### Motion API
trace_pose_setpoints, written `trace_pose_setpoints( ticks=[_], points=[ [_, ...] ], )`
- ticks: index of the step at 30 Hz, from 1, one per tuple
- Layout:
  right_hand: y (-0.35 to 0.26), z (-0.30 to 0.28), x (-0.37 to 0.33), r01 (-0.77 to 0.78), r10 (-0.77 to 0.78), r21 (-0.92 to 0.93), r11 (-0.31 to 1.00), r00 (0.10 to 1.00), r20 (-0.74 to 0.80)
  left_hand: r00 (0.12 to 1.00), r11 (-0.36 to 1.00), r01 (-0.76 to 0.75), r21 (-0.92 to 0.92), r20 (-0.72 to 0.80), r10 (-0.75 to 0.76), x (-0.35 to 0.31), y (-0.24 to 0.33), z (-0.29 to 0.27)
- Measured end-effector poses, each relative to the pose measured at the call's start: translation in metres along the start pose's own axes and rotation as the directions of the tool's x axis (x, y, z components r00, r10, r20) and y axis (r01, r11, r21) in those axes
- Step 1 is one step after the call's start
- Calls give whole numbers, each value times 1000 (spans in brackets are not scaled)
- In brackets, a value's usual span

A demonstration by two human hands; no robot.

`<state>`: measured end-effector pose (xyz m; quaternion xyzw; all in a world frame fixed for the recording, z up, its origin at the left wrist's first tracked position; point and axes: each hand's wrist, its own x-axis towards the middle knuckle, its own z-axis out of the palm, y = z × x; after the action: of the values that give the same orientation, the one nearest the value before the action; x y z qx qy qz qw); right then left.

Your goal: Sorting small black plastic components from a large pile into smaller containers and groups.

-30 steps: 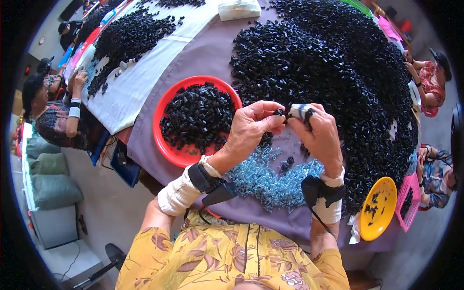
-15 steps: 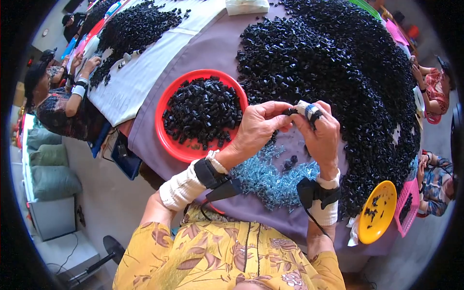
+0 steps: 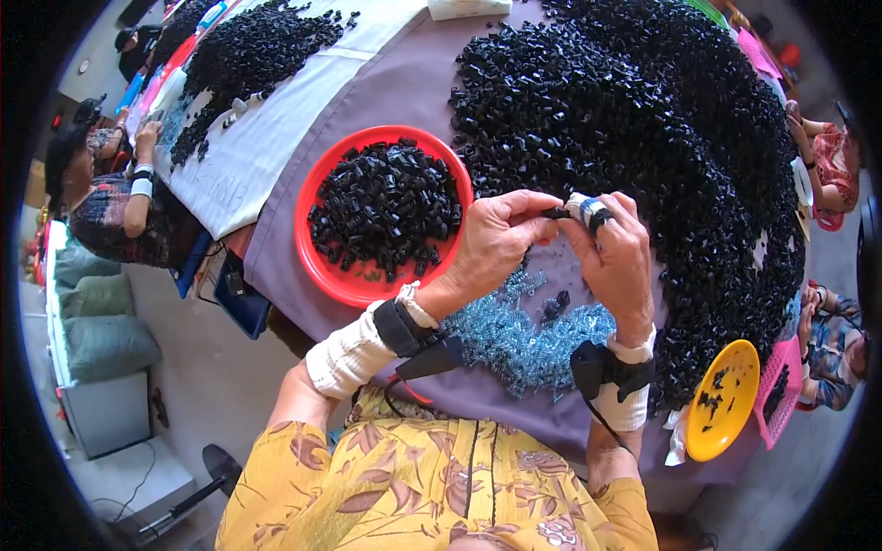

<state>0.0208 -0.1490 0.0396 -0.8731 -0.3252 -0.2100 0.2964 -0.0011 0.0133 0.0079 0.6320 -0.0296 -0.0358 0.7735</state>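
Above the purple tablecloth, the fingertips of my left hand (image 3: 496,241) pinch one end of a small black plastic piece (image 3: 555,213). My right hand (image 3: 623,262) meets it from the other side, thumb and fingers closed at the same piece. White and blue wrapping (image 3: 586,209) covers a right finger. Fingers partly hide the piece, so its exact shape cannot be made out. Beside my left hand stands a round red tray (image 3: 306,207) holding many black plastic pieces (image 3: 386,197). Small clear-blue plastic pieces (image 3: 519,340) lie scattered below my hands.
A big heap of black pieces (image 3: 588,119) spreads beyond and to the right. At the right edge sit a yellow plate (image 3: 740,390) and a pink basket (image 3: 781,395). Across a white cloth (image 3: 234,174), a co-worker (image 3: 119,207) sits at the left; others sit at the right.
The black piece now sits straighter between my fingertips, and my right hand has shifted slightly right. At the left, the co-worker's hands have moved away from the near side of their pile.
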Motion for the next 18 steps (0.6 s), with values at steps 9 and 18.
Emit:
trace_pose_setpoints(
  ticks=[9, 18],
  points=[
    [6, 0, -6, -14, 14, 5, 1000, 998, 57, 999, 995, 40, 88, 25, -42, -2, 3, -2],
    [-1, 7, -13, 13, 0, -121, 993, 994, 107, 999, 993, 18, 115, 25, -21, -1, -7, -3]
  ],
)
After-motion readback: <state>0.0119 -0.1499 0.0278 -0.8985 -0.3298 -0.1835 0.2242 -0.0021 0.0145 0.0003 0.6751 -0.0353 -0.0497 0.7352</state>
